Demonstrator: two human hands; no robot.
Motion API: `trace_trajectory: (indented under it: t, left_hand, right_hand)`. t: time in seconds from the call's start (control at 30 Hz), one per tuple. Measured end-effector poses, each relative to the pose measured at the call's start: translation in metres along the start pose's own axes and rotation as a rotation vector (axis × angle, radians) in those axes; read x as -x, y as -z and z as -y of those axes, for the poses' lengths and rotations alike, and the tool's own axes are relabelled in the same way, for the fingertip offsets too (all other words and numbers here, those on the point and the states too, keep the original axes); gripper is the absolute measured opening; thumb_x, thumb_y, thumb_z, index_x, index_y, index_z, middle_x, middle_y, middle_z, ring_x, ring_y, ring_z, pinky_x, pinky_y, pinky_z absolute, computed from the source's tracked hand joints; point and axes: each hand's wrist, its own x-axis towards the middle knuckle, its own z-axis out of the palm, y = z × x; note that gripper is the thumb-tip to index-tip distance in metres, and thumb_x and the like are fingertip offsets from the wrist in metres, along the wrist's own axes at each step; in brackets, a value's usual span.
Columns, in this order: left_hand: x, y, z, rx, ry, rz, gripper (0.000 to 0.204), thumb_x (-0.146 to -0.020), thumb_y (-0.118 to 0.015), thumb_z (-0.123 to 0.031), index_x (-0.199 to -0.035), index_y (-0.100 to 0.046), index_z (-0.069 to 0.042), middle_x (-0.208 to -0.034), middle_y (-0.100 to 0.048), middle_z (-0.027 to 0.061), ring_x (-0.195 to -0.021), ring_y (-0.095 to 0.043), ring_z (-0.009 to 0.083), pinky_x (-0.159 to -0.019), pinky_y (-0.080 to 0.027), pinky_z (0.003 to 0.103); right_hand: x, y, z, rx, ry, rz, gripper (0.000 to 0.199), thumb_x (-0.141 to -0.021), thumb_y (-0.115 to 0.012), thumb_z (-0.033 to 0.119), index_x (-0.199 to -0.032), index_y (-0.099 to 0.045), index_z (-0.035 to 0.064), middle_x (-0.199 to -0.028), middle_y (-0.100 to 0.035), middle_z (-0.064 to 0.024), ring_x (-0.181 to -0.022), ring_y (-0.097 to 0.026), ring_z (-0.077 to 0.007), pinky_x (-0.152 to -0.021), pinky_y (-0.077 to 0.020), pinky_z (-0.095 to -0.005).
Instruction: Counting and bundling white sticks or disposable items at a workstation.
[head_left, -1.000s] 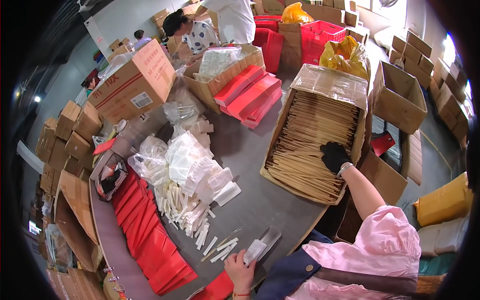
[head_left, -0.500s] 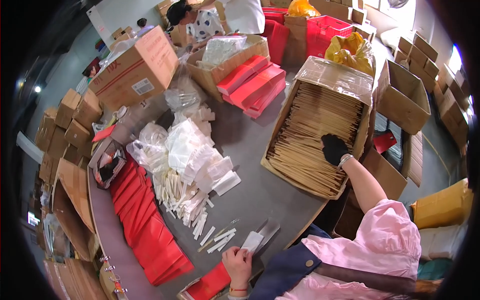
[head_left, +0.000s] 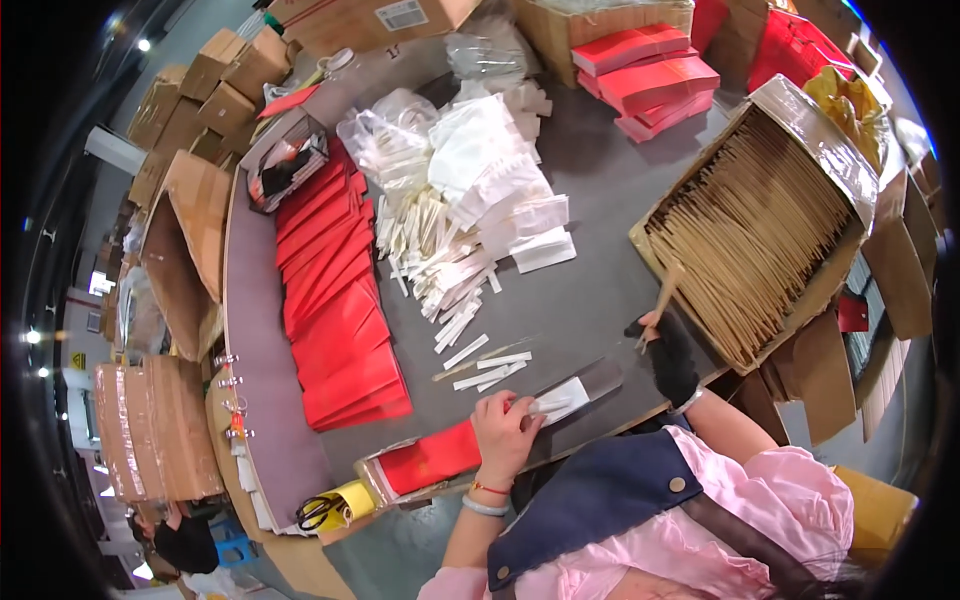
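Note:
My left hand (head_left: 503,435) is closed at the front edge of the table, pinching a white paper slip (head_left: 566,398). A clear plastic sleeve (head_left: 603,377) reaches out past the slip. My right hand (head_left: 668,362), in a black fingerless glove, grips a small bundle of thin brown sticks (head_left: 668,291), tilted upward. This bundle is beside the near left corner of a carton (head_left: 655,268) filled with the same kind of sticks. Left of my left hand, red paper packets (head_left: 430,458) lie in a shallow box. Several loose white strips (head_left: 487,372) lie just beyond my left hand.
A long row of red packets (head_left: 345,350) lies on the left. White papers and strips (head_left: 480,165) are heaped mid-table, with clear bags (head_left: 385,140) behind them. Stacked red packets (head_left: 655,80) stand at the back. Black-handled scissors (head_left: 322,512) rest at the near left corner.
My right hand has come back from inside the carton toward me, now holding sticks. My left hand still pinches the slip. The view has turned, shifting the table's contents in the picture.

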Motion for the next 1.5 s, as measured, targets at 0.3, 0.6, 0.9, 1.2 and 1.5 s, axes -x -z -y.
trace_trajectory:
  t: [0.3, 0.6, 0.9, 1.2, 1.5]
  left_hand:
    - [0.019, 0.013, 0.015, 0.059, 0.024, -0.026, 0.036, -0.067, -0.081, -0.028, -0.098, -0.071, -0.012, -0.109, -0.059, 0.0056, -0.104, -0.052, 0.0282, -0.087, -0.039, 0.043]
    - [0.033, 0.022, 0.032, -0.037, 0.044, 0.112, 0.069, -0.062, -0.084, -0.033, -0.123, -0.061, -0.01, -0.127, -0.054, 0.0102, -0.119, -0.047, 0.0329, -0.105, -0.032, 0.056]
    - [0.009, 0.011, 0.019, 0.009, -0.064, 0.047, 0.067, -0.06, -0.084, -0.032, -0.119, -0.061, -0.008, -0.118, -0.057, 0.0081, -0.108, -0.051, 0.0319, -0.095, -0.039, 0.047]
    - [0.01, -0.003, 0.014, -0.032, -0.082, 0.109, 0.064, -0.069, -0.079, -0.031, -0.124, -0.058, -0.007, -0.115, -0.057, 0.0097, -0.106, -0.053, 0.0316, -0.089, -0.044, 0.045]
    - [0.003, 0.011, -0.001, -0.099, -0.181, 0.278, 0.043, -0.073, -0.071, -0.02, -0.114, -0.061, -0.015, -0.112, -0.054, 0.0113, -0.107, -0.051, 0.0314, -0.087, -0.044, 0.045]
  right_hand:
    - [-0.012, 0.0, 0.001, 0.788, 0.201, 0.622, 0.027, -0.085, -0.065, 0.019, -0.112, -0.069, 0.0184, -0.081, -0.059, -0.01, -0.076, -0.06, -0.0292, -0.066, -0.0487, -0.0413]
    - [-0.019, 0.01, 0.007, 1.161, 0.259, 0.82, 0.028, -0.084, -0.067, 0.03, -0.112, -0.069, 0.0327, -0.079, -0.059, -0.0098, -0.074, -0.061, -0.0294, -0.063, -0.0488, -0.0412]
    - [-0.018, -0.038, -0.007, 0.952, 0.427, 0.825, 0.018, -0.086, -0.061, 0.028, -0.1, -0.069, 0.021, -0.081, -0.062, -0.0163, -0.075, -0.062, -0.0357, -0.064, -0.0472, -0.0462]
    - [0.007, -0.053, -0.064, 0.805, 0.357, 0.686, 0.019, -0.075, -0.072, 0.018, -0.085, -0.063, 0.0059, -0.088, -0.06, -0.0154, -0.085, -0.061, -0.033, -0.075, -0.0484, -0.0409]
    - [-0.004, -0.065, 0.01, 1.068, 0.609, 0.802, 0.052, -0.068, -0.072, 0.055, -0.1, -0.065, 0.0144, -0.096, -0.062, -0.0091, -0.092, -0.06, -0.0298, -0.079, -0.0403, -0.0467]
